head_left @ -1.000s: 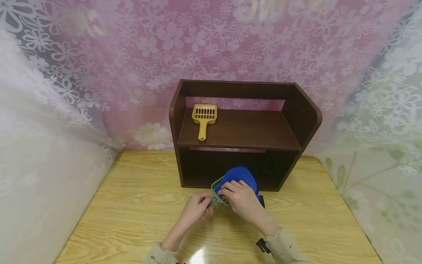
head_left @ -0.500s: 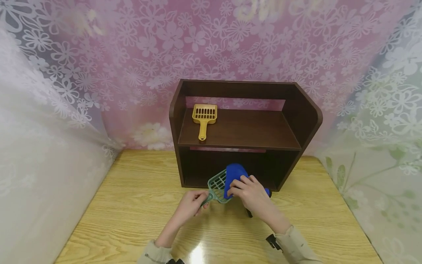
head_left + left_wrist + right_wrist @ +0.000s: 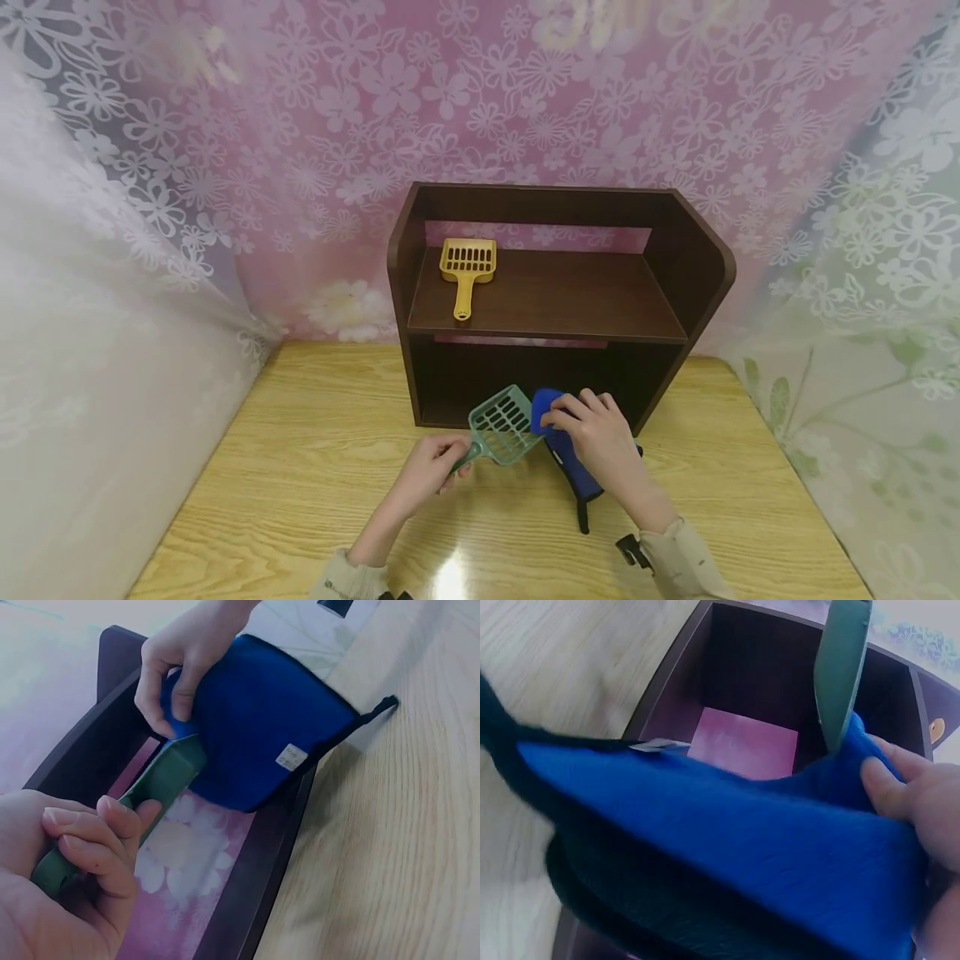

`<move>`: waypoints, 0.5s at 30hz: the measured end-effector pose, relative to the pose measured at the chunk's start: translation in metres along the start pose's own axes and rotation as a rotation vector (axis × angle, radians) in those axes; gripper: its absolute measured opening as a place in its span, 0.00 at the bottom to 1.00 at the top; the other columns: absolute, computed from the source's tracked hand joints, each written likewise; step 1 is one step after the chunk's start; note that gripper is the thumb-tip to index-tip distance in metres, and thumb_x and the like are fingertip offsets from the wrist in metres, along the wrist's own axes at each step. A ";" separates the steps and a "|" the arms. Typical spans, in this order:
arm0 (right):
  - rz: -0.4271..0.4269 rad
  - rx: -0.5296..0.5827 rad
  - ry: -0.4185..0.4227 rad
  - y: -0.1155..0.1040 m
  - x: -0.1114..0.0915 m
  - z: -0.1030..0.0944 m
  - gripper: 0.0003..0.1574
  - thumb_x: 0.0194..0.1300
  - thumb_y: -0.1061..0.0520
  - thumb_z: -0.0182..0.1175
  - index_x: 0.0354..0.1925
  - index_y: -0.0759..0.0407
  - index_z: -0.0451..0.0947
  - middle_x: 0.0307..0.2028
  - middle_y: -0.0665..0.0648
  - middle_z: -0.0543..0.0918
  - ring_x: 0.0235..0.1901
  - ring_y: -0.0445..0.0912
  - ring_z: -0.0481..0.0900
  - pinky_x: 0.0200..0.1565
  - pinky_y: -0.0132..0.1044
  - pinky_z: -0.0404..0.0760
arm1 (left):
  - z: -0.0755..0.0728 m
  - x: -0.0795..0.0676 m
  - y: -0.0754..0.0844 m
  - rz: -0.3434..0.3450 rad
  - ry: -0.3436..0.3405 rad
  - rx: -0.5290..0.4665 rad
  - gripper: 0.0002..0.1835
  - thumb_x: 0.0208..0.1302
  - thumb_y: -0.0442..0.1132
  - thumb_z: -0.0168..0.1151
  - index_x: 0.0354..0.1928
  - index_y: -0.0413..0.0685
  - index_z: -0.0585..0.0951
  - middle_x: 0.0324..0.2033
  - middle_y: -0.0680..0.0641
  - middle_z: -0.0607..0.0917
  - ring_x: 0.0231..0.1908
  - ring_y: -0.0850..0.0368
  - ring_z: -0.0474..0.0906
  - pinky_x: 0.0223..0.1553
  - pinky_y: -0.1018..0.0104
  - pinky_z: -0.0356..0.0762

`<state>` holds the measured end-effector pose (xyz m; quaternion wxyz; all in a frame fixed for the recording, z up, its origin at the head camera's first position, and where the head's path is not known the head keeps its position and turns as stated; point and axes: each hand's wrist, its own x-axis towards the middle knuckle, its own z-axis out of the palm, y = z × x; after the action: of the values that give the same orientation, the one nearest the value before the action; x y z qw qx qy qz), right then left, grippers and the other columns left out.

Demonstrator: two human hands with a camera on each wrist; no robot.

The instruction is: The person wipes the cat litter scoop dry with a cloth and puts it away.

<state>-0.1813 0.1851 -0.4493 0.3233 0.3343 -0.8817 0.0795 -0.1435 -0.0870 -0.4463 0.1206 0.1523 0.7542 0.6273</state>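
Observation:
My left hand (image 3: 433,467) grips a green slotted litter scoop (image 3: 504,425) by its handle, with the slotted head raised in front of the lower shelf. My right hand (image 3: 600,437) pinches a blue cloth (image 3: 255,712) with dark edging, a small white label and a hanging loop. In the left wrist view the pinched fold meets the far rim of the scoop head, and the rest of the cloth drapes down. Folds of the cloth (image 3: 727,817) fill much of the right wrist view, the scoop's green edge (image 3: 841,675) standing just beyond them.
A dark brown two-tier shelf (image 3: 547,296) stands at the back of the wooden table (image 3: 322,492). On its upper board, at the left, lies a yellow slotted scoop (image 3: 464,296). Floral curtains (image 3: 330,150) hang behind and at both sides.
The cloth, first spread over the green scoop's head, has slid right to the rim, exposing the slots. My right hand has moved right with it; my left hand and scoop have shifted slightly left.

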 end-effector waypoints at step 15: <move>0.713 0.581 0.299 -0.016 0.005 0.005 0.15 0.65 0.57 0.56 0.50 0.54 0.76 0.46 0.53 0.79 0.46 0.46 0.77 0.48 0.30 0.73 | 0.020 0.008 -0.002 -0.075 0.121 -0.116 0.17 0.73 0.38 0.38 0.40 0.36 0.77 0.18 0.51 0.74 0.10 0.64 0.60 0.11 0.78 0.59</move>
<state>-0.1763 0.1682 -0.4506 0.2923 0.0724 -0.8266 0.4754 -0.1439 -0.0663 -0.4519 0.1067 0.0784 0.7278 0.6729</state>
